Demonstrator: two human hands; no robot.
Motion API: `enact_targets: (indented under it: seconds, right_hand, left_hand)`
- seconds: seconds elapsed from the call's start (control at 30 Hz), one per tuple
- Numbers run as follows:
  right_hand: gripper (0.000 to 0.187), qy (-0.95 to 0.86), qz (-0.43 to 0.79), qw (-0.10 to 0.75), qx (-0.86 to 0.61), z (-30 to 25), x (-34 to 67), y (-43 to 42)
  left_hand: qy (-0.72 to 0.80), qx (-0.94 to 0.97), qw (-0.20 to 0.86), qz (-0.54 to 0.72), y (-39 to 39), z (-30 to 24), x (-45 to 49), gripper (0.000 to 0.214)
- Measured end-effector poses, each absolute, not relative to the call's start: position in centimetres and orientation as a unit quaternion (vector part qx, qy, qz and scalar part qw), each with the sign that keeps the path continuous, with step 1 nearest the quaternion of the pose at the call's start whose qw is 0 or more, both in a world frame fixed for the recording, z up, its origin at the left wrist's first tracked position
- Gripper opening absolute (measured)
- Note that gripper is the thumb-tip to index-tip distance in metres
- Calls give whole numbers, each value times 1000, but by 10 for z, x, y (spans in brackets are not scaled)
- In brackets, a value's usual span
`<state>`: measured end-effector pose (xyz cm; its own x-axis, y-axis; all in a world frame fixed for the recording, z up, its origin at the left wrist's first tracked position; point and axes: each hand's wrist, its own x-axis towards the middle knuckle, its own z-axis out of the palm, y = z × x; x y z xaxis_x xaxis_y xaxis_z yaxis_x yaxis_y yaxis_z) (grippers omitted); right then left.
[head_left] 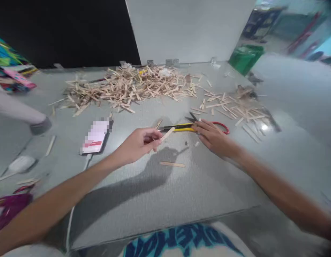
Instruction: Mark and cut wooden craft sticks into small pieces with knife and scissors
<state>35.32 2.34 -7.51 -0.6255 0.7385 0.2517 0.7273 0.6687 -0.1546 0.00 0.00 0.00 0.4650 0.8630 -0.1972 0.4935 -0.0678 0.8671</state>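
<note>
Loose stick (172, 164) on the table (208, 200), held stick (168, 134) beyond it.
The left hand (142, 142) pinches the held stick, which looks light, stiff and easily snapped, best gripped near one end; the right hand (211, 138) lies over scissors (224, 127) and a yellow tool (178, 126), any grip hidden; the pile (136, 87) sits farthest.

Phone scrn (95, 135) blurred out (illegible); R hand (210, 137) hides pt of scissors (193, 116).
</note>
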Motion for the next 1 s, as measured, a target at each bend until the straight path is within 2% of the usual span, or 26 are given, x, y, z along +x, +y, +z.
enact_targets:
  seconds: [0.23,0.4,0.53,0.73,0.8,0.9,1.0]
  right_hand:
    - [50,-887,45,173,-425,-84,355,21]
    - [51,-885,51,173,-429,-83,354,20]
    - [50,-887,45,176,-425,-82,353,18]
    - [51,-891,32,176,-417,-85,355,20]
    - [51,-894,30,175,-412,-85,355,21]
    - [51,-893,33,177,-414,-84,355,20]
    - [50,-887,41,182,-422,-82,354,18]
  left_hand:
    - [481,693,497,203,2,-3,5,26]
    - [477,713,467,215,5,-8,4,23]
    - [513,723,396,238,23,-10,-9,21]
    - [622,708,197,271,61,-11,-46,38]
    - [624,719,169,256,59,-12,-48,39]
    - [547,785,238,164,35,-15,-33,17]
    - [424,843,326,59,2,-21,-9,11]
